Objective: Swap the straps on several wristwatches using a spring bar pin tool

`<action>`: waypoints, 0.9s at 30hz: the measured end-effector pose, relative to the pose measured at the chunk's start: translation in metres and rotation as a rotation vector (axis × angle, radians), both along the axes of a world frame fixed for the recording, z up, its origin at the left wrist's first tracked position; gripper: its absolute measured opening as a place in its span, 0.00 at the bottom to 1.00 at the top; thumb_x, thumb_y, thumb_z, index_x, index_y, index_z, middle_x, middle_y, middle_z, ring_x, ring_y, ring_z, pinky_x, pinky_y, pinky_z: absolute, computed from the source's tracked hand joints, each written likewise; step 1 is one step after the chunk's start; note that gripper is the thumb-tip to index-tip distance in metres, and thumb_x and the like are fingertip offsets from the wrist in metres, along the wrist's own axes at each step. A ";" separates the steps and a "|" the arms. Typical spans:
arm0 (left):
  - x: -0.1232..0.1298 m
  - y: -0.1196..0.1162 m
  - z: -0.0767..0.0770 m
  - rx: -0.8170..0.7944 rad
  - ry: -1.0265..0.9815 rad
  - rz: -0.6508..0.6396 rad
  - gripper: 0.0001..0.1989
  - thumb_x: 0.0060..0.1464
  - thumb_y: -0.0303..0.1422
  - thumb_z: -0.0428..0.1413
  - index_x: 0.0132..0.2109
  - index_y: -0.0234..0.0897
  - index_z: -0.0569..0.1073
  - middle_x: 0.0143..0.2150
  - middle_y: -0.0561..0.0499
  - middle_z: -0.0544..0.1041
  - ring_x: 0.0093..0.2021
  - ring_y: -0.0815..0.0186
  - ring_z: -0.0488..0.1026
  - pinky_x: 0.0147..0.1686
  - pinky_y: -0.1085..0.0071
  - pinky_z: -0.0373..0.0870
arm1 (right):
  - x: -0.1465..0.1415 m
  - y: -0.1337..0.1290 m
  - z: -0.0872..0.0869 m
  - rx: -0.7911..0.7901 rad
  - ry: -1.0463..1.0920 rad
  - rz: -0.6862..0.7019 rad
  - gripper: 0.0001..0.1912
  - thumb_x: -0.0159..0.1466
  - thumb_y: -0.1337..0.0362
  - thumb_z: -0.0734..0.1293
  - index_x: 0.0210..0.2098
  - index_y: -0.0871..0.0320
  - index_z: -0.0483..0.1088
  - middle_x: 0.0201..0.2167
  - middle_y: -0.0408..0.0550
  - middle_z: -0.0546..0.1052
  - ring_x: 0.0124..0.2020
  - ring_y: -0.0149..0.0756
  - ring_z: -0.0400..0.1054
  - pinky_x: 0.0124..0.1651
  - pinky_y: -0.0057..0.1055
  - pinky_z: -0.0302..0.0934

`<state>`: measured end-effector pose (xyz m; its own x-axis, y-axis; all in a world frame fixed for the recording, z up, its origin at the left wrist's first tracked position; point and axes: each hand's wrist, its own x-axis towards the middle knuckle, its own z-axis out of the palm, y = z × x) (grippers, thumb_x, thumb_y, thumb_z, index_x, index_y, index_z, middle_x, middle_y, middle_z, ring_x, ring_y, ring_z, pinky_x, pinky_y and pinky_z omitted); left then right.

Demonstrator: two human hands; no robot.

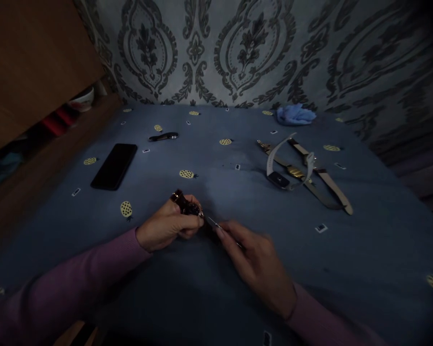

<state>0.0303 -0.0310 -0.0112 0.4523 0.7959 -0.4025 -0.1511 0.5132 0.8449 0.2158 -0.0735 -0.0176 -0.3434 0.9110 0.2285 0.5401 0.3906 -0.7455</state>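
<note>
Low over the middle of the table, my left hand (173,225) is closed around a dark wristwatch (192,208), its brown strap sticking up past the fingers. My right hand (258,257) pinches a thin, pointed metal tool (212,222), whose exact kind I cannot make out. The tool's tip points left at the edge of the watch, close to my left fingertips. Whether it touches the watch I cannot tell.
A black phone (114,166) lies at the left, with a small dark and silver object (164,136) behind it. Several watches, one a smartwatch with a pale strap (278,179), lie together at the right. A crumpled blue cloth (296,115) is near the wall. A wooden cabinet (39,62) borders the left side.
</note>
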 end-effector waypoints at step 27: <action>0.000 0.001 0.003 -0.003 -0.012 -0.026 0.10 0.41 0.23 0.57 0.30 0.36 0.63 0.17 0.63 0.59 0.17 0.80 0.51 0.18 0.78 0.45 | 0.000 0.004 -0.003 -0.033 0.072 0.031 0.16 0.70 0.65 0.58 0.43 0.58 0.77 0.24 0.44 0.79 0.25 0.34 0.74 0.29 0.28 0.66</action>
